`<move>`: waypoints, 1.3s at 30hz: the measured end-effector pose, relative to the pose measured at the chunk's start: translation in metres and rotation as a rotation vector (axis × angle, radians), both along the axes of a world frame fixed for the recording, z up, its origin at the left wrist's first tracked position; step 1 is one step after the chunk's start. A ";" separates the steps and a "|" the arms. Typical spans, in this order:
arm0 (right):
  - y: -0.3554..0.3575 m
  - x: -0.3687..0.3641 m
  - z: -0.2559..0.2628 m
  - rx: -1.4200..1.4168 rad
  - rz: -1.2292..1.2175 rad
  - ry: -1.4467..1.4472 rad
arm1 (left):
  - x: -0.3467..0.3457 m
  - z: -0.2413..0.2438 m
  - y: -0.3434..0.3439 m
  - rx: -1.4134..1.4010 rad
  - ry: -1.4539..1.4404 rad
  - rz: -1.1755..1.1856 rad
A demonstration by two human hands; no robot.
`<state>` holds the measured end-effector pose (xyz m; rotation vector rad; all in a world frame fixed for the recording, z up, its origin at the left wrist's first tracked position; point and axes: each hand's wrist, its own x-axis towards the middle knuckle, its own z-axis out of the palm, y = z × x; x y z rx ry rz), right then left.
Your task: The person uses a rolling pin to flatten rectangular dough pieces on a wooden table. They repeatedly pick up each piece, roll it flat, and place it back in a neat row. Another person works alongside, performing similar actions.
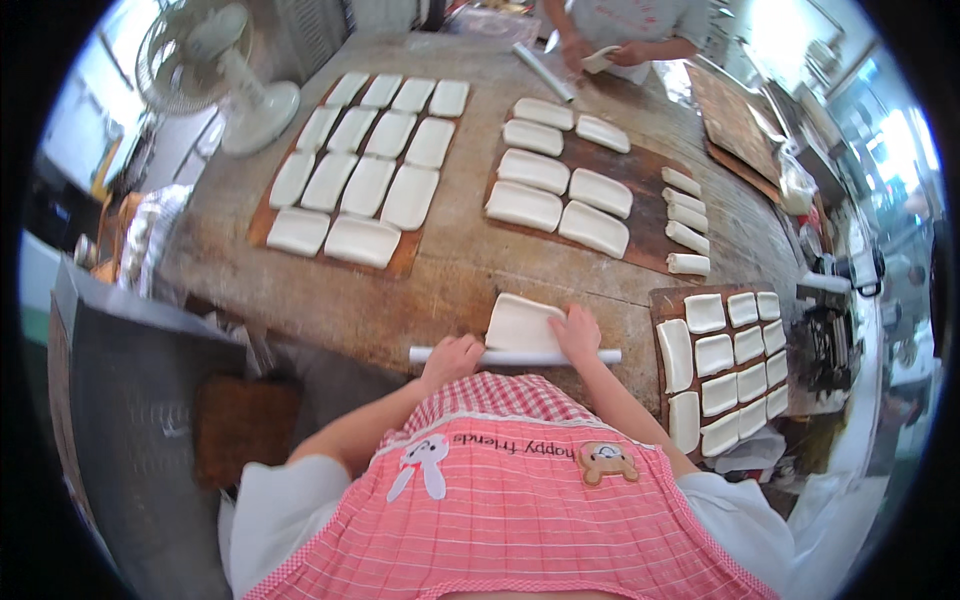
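Observation:
A flat rectangular sheet of pale dough (523, 322) lies on the wooden worktable (450, 296) right before me. Across its near edge runs a white rolling rod (525, 358). My left hand (453, 358) rests at the rod's left part, beside the sheet's near left corner; its fingers are bent, and whether they grip the rod cannot be told. On the other side, my right hand (577, 334) touches the sheet's right edge with its fingertips, while its heel is by the rod.
Boards with dough pieces lie at the left (409, 266), centre right (649, 172) and near right (656, 300). A co-worker's hands (626, 54) hold dough across the table, near another white rod (544, 73). A white fan (259, 112) stands at the far left corner.

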<state>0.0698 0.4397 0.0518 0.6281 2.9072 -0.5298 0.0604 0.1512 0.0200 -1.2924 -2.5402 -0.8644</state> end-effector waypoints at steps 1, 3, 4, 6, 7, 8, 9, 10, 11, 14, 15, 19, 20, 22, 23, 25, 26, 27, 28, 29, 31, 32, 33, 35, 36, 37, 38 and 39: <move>0.000 -0.006 0.005 -0.069 0.028 -0.058 | 0.001 0.010 -0.008 0.004 0.002 0.006; -0.004 -0.008 0.023 -0.209 0.096 -0.182 | 0.005 0.010 -0.020 -0.073 -0.079 0.017; -0.008 -0.006 0.028 -0.063 0.277 -0.101 | 0.006 0.009 -0.025 -0.075 -0.075 0.023; -0.012 0.011 0.005 -0.306 0.389 0.127 | 0.002 0.007 -0.026 -0.079 -0.067 0.033; -0.014 0.011 0.006 -0.422 0.443 0.241 | 0.001 0.007 -0.022 -0.083 -0.043 0.034; -0.011 0.005 0.008 -0.574 0.361 0.204 | -0.002 0.007 -0.017 -0.086 -0.019 0.037; -0.011 0.002 0.027 -0.732 0.279 0.162 | -0.004 0.006 -0.014 -0.094 -0.002 0.041; -0.005 -0.002 0.038 -0.890 0.191 0.119 | -0.006 0.006 -0.010 -0.120 -0.007 0.051; 0.007 -0.009 0.038 -1.094 0.077 0.130 | -0.005 0.003 -0.005 -0.149 0.001 0.100; 0.057 -0.042 0.048 -1.653 -0.268 0.223 | -0.004 -0.014 0.007 -0.216 0.055 0.231; 0.081 -0.054 0.060 -1.742 -0.266 0.297 | -0.002 -0.010 0.015 -0.226 0.041 0.274; 0.222 -0.104 0.054 -1.595 -0.214 0.426 | 0.003 0.005 0.039 -0.232 -0.043 0.397; 0.262 -0.115 0.040 -1.325 -0.308 0.418 | 0.001 0.007 0.044 -0.245 -0.055 0.417; 0.331 -0.124 -0.011 -0.734 -0.431 0.396 | -0.004 0.006 0.052 -0.278 -0.062 0.431; 0.341 -0.129 -0.013 -0.637 -0.390 0.325 | -0.001 0.004 0.054 -0.294 -0.069 0.457; 0.356 -0.134 -0.005 -0.441 -0.302 0.193 | -0.002 0.001 0.057 -0.292 -0.096 0.470; 0.358 -0.135 -0.008 -0.380 -0.273 0.230 | -0.003 -0.002 0.059 -0.301 -0.106 0.479; 0.361 -0.137 -0.008 -0.408 -0.254 0.217 | -0.003 -0.001 0.061 -0.311 -0.113 0.490; 0.365 -0.139 -0.008 -0.435 -0.237 0.205 | -0.003 -0.001 0.065 -0.335 -0.128 0.498; 0.366 -0.139 -0.009 -0.462 -0.220 0.193 | -0.002 0.000 0.066 -0.337 -0.124 0.499; 0.361 -0.138 -0.008 -0.464 -0.202 0.177 | -0.004 0.002 0.068 -0.330 -0.106 0.504; 0.358 -0.136 -0.006 -0.465 -0.193 0.168 | -0.005 0.002 0.067 -0.340 -0.101 0.495; 0.358 -0.134 -0.003 -0.467 -0.167 0.156 | -0.006 0.001 0.065 -0.349 -0.096 0.486; 0.357 -0.133 0.019 -0.459 -0.096 0.130 | -0.003 0.000 0.065 -0.347 -0.094 0.490; 0.359 -0.129 0.030 -0.311 -0.025 0.112 | -0.001 0.002 0.065 -0.343 -0.093 0.500; 0.364 -0.122 0.041 -0.160 0.046 0.096 | 0.000 0.003 0.065 -0.337 -0.090 0.509; 0.369 -0.114 0.047 -0.010 0.116 0.081 | 0.002 0.004 0.065 -0.334 -0.075 0.515; 0.376 -0.103 0.045 0.026 0.141 0.048 | 0.001 0.005 0.066 -0.329 -0.056 0.510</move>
